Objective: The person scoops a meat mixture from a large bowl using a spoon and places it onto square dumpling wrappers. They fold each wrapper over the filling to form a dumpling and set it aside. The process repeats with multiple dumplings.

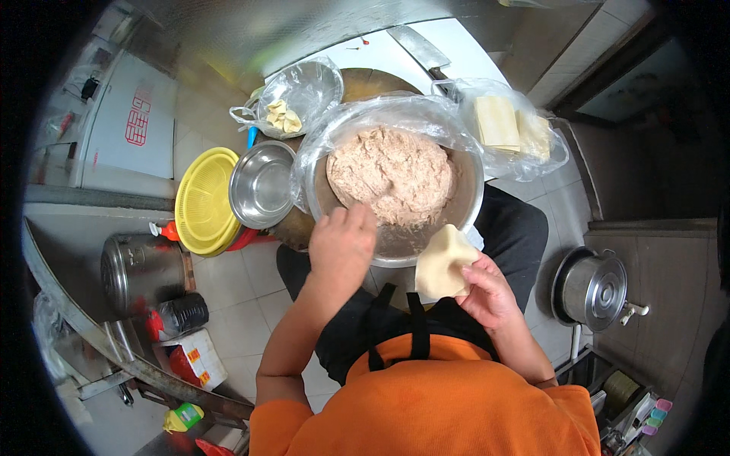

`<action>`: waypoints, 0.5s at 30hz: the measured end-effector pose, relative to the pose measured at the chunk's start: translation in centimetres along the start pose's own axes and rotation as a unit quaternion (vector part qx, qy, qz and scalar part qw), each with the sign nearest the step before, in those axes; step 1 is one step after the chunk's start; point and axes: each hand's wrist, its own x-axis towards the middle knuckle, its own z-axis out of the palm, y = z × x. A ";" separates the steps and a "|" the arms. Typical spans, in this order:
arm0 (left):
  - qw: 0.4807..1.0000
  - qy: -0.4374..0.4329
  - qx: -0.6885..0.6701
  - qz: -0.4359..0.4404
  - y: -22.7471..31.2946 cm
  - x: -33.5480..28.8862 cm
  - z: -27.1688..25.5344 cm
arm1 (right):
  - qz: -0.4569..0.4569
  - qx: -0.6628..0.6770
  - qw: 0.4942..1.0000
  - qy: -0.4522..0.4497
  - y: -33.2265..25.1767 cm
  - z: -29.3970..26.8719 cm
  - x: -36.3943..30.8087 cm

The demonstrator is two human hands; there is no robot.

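While the right hand (pixel 487 292) pinches the dough wrapper (pixel 439 262) at its right edge, the left hand (pixel 342 247) is at the near-left side of the metal bowl (pixel 403 243), by the pinkish filling (pixel 391 171).

Grip: right thumb lies on the upper face, fingers mostly hidden underneath, gap closed down to sheet thickness. Left fingers curl inward, tips out of sight; can't tell whether they hold anything or touch the filling.

Wrapper position: above the lap, overlapping the bowl's near-right rim in this view; contact with rim not clear. Far edge stands up wavy, most of the sheet unsupported by the thumb.

Handling, my read: wrapper is very light, thin, limp, probably a bit tacky or floury. Tears or stretches if pulled from one corner. Best hold is flat across palm and fingers, thumb light on the margin, middle left free. Filling looks soft, sticky, cohesive; should come away in small lumps, best from the near edge, and will smear on fingers. Stacked wrappers (pixel 497 123) in the clear bag (pixel 559 156) may cling together; peel by a corner.
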 end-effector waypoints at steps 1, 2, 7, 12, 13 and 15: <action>1.000 0.004 -0.018 0.012 0.5 -0.2 -0.3 | -0.012 0.023 1.000 -0.008 0.0 0.0 0.1; 0.999 0.010 -0.033 0.026 0.8 -0.3 -0.7 | 0.005 0.000 0.999 0.050 -0.1 -0.1 0.1; 0.938 -0.025 -0.335 -0.079 0.8 -0.2 -3.4 | -0.051 -0.098 0.989 0.099 -1.3 0.6 -0.5; 0.869 -0.027 -0.478 -0.126 2.0 -0.9 -5.6 | -0.073 -0.097 0.984 0.128 -2.6 1.3 -0.7; 0.861 -0.028 -0.491 -0.128 2.5 -1.1 -5.7 | -0.071 -0.096 0.984 0.132 -2.6 1.3 -0.7; 0.884 0.018 -0.460 -0.085 3.5 -1.3 -5.5 | -0.072 -0.085 0.986 0.122 -2.3 1.5 -0.4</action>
